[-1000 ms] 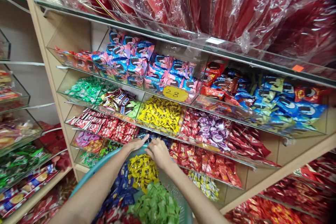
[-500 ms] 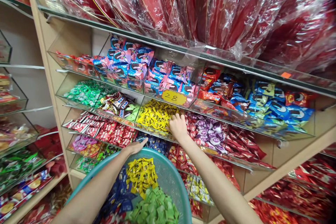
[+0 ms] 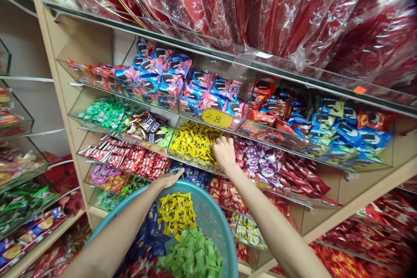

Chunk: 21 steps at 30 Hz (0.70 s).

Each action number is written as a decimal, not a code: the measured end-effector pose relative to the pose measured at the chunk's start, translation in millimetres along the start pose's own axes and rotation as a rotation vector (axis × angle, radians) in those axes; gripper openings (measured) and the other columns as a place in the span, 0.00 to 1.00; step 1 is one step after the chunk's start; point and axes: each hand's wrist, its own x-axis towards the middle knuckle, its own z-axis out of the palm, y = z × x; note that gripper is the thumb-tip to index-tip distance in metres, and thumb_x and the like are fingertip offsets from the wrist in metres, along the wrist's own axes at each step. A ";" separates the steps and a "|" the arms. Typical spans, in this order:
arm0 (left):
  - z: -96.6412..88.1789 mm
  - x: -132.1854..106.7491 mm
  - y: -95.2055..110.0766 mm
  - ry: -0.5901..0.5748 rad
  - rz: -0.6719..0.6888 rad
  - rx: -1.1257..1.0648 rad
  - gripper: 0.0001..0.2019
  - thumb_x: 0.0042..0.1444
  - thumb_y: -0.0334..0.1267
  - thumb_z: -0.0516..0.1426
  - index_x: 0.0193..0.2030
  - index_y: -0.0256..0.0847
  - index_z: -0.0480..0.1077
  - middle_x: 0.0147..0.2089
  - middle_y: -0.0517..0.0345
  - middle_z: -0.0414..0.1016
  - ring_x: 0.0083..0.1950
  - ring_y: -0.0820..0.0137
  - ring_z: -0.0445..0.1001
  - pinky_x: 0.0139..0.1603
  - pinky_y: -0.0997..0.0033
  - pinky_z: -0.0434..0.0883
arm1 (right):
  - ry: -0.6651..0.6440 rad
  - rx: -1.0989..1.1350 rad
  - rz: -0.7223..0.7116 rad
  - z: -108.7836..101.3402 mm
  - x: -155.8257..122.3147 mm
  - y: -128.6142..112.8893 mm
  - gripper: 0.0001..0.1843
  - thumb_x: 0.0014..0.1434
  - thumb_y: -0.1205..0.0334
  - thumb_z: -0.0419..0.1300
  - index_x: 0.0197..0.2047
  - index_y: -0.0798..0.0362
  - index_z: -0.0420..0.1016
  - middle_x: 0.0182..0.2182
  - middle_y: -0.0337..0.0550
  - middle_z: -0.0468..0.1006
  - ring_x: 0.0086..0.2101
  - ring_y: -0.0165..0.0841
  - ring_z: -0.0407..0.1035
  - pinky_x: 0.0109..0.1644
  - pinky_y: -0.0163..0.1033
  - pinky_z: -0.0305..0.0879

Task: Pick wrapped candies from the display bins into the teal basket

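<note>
My left hand (image 3: 170, 179) grips the far rim of a round teal basket (image 3: 217, 221), which holds piles of yellow candies (image 3: 176, 212), green candies (image 3: 192, 255) and blue-wrapped candies (image 3: 148, 239). My right hand (image 3: 224, 152) reaches into a clear shelf bin of yellow wrapped candies (image 3: 192, 141), its fingers curled down into the right end of the pile. Whether they grasp any candy is hidden by the back of the hand.
Tiered clear bins hold green candies (image 3: 104, 112), red wafer packs (image 3: 130, 158), purple and white candies (image 3: 260, 160) and blue cookie packs (image 3: 169, 78). A yellow "28" tag (image 3: 216, 117) sits above the yellow bin. Red plastic-wrapped items (image 3: 260, 4) hang overhead.
My right hand rose from the basket to the yellow candy bin and has dug its fingers in. My left hand has stayed on the basket rim.
</note>
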 end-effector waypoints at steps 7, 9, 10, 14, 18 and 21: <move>-0.9 2.0 -0.8 -0.111 -0.007 -0.056 0.46 0.42 0.70 0.30 0.57 0.40 0.60 0.60 0.46 0.54 0.59 0.52 0.56 0.52 0.55 0.59 | 0.174 0.178 0.046 -35.0 -21.7 -4.9 0.13 0.60 0.64 0.44 0.33 0.54 0.68 0.32 0.46 0.69 0.36 0.35 0.56 0.37 0.40 0.46; 0.3 3.0 -0.7 -0.100 -0.015 -0.047 0.47 0.42 0.70 0.30 0.56 0.39 0.61 0.60 0.46 0.55 0.58 0.52 0.56 0.51 0.56 0.60 | 0.117 0.326 -0.046 -35.1 -39.1 -20.6 0.14 0.61 0.61 0.43 0.33 0.53 0.68 0.33 0.44 0.69 0.36 0.33 0.57 0.37 0.38 0.47; 0.7 3.4 -0.4 -0.093 -0.018 -0.041 0.47 0.42 0.70 0.30 0.55 0.39 0.62 0.59 0.46 0.55 0.58 0.52 0.57 0.51 0.57 0.60 | 0.058 0.399 -0.100 -30.1 -49.1 -30.7 0.14 0.61 0.61 0.43 0.33 0.53 0.68 0.33 0.43 0.69 0.35 0.32 0.58 0.37 0.37 0.48; 1.0 3.9 0.6 -0.082 -0.010 -0.018 0.46 0.42 0.70 0.30 0.53 0.39 0.64 0.57 0.45 0.60 0.56 0.55 0.61 0.50 0.61 0.62 | -0.274 0.552 -0.148 13.8 -86.5 -71.9 0.09 0.57 0.63 0.50 0.29 0.53 0.70 0.31 0.41 0.72 0.35 0.30 0.61 0.36 0.33 0.51; 1.4 3.7 0.8 -0.078 -0.010 -0.006 0.45 0.43 0.69 0.30 0.53 0.38 0.65 0.57 0.44 0.61 0.55 0.55 0.62 0.48 0.61 0.62 | -0.505 0.561 -0.045 51.0 -104.9 -93.8 0.08 0.54 0.65 0.51 0.29 0.53 0.71 0.31 0.41 0.74 0.36 0.30 0.65 0.36 0.32 0.53; 1.9 2.6 1.9 -0.030 -0.017 0.024 0.45 0.44 0.68 0.30 0.53 0.38 0.65 0.55 0.44 0.62 0.54 0.55 0.63 0.48 0.62 0.63 | -0.546 0.533 -0.004 58.5 -107.8 -98.7 0.07 0.53 0.64 0.52 0.30 0.53 0.71 0.32 0.43 0.75 0.37 0.32 0.66 0.36 0.33 0.54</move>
